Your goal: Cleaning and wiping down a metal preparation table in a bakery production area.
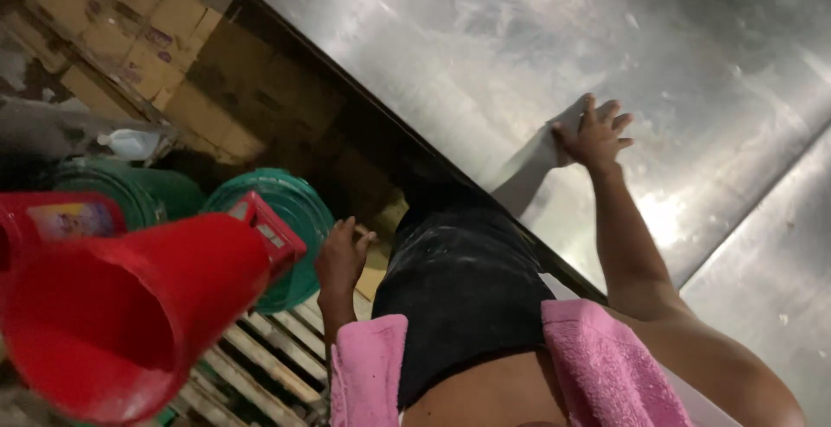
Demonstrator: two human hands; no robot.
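Head view: right hand (595,135) lies flat, fingers spread, on the steel worktop (485,55), gripping nothing. Left hand (342,258) hangs loose and empty beside the green lidded bucket (290,211), near the red bucket (112,314). Wiping goes best, I judge, with the palm kept flat and pressure even.

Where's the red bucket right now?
In the head view the red bucket lies tipped on its side at lower left, mouth toward the camera, in front of the green drum and just left of the left hand.
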